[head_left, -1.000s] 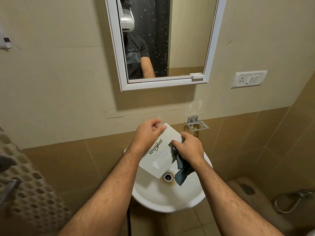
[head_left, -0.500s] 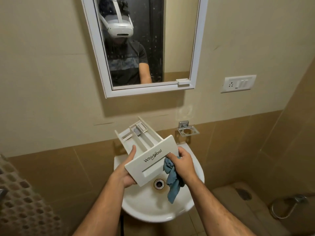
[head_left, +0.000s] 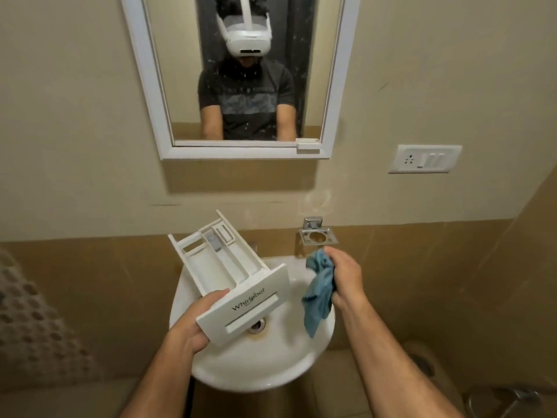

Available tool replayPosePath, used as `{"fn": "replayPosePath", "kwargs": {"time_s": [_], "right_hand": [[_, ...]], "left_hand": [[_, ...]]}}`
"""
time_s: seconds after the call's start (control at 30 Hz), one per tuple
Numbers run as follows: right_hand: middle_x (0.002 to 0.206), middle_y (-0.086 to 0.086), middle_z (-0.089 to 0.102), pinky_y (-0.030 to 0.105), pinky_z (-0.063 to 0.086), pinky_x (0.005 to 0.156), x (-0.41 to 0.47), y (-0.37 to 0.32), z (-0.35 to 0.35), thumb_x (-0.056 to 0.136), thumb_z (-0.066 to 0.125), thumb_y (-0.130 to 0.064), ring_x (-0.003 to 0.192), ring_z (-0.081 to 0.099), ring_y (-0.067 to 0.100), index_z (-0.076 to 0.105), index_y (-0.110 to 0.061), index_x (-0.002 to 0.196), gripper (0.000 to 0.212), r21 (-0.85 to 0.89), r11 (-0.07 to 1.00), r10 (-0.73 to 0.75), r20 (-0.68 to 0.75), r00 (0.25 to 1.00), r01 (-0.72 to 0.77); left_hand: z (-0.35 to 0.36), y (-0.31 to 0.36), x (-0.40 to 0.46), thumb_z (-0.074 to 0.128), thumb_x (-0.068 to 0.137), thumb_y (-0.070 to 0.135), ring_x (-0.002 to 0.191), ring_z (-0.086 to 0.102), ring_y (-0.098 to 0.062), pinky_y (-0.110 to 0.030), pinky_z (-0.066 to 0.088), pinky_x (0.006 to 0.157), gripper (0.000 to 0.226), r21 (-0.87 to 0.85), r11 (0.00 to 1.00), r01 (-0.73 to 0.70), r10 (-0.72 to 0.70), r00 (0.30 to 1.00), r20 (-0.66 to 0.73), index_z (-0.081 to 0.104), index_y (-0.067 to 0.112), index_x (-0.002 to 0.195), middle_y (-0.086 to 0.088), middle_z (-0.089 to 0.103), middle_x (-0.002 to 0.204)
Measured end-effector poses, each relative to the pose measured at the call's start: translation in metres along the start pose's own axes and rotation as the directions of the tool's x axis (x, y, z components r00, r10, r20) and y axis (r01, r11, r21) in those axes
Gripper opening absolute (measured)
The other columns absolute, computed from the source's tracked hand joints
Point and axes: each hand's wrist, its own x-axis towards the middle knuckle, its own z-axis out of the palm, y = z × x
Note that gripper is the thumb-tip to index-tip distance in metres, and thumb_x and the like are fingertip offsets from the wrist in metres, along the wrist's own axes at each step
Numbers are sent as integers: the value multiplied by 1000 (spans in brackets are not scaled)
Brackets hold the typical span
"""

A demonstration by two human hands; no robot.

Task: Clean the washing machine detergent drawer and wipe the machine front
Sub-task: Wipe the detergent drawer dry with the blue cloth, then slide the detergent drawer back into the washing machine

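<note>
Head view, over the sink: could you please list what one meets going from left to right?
left hand → detergent drawer → blue cloth → right hand, all above the white sink.

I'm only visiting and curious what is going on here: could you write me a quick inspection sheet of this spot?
Surface: white basin, drain partly hidden behind the drawer.
Job's things: white detergent drawer held tilted over the basin, compartments facing up; blue cloth hanging apart from it.
Clutter: nothing seen.
Hands: left hand grips the drawer's front panel; right hand holds the cloth.
Cables: nothing seen.
Surroundings: mirror, switch plate, empty metal ring holder on the wall.
</note>
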Motion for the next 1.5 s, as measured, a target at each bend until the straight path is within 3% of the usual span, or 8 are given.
{"fn": "replayPosePath", "kwargs": {"time_s": [0.17,0.4,0.57,0.73,0.87,1.2,1.33,1.5], "right_hand": [[67,5,64,26,52,56,-2,-8,56,100,54,-14,58,62,14,61,-8,82,20,190,982,-20,123,992,-3],[86,10,65,38,55,75,-42,68,99,98,60,-23,80,62,23,62,-12,85,18,-367,930,130,399,908,28],[61,3,43,21,29,50,-85,96,124,102,48,-35,51,35,14,50,-20,66,40,-622,777,555,601,575,-99],[95,8,47,29,37,64,-133,132,158,83,68,-59,76,46,20,55,-14,99,49,-755,655,716,631,299,25],[114,7,65,36,54,93,-198,155,175,87,68,-48,97,64,17,50,-19,127,53,-764,608,716,645,267,213],[112,14,65,45,57,89,-355,192,162,71,85,-14,102,67,33,55,-17,113,52,-716,616,707,686,170,329],[101,11,62,36,56,76,-412,209,155,77,77,-7,84,63,22,55,-10,113,42,-676,631,684,717,138,382],[89,7,58,25,48,57,-482,238,146,79,71,-2,71,57,16,55,-8,103,29,-632,649,669,739,78,423]], "left_hand": [[-5,-36,-20,63,89,9,85,70,-34,-41,55,78,37,-29,1000,-2,-4,983,-185,61,-5,123,-24,72,103],[-38,-57,-74,63,89,1,85,73,-28,-33,58,62,39,-8,996,-86,77,929,-362,57,-3,128,-17,75,103],[-72,-70,-127,64,90,4,100,70,-25,-33,58,78,46,36,992,-123,125,877,-463,53,5,134,-11,71,115],[-95,-90,-198,63,91,5,90,71,-18,-33,59,78,22,14,987,-163,142,811,-567,60,15,110,-2,74,100],[-122,-119,-260,66,88,5,91,73,-25,-39,59,84,26,-50,978,-204,116,721,-683,62,5,114,-10,76,99],[-157,-191,-404,66,89,15,79,69,-18,-26,52,64,17,-65,976,-207,72,592,-802,62,9,104,-4,74,85],[-166,-220,-457,73,84,35,104,70,-23,-38,55,93,49,-55,977,-205,74,573,-816,60,15,127,-4,75,109],[-166,-256,-525,51,68,82,116,64,-20,-39,46,105,85,-79,951,-299,54,412,-910,62,24,129,0,70,123]]}}
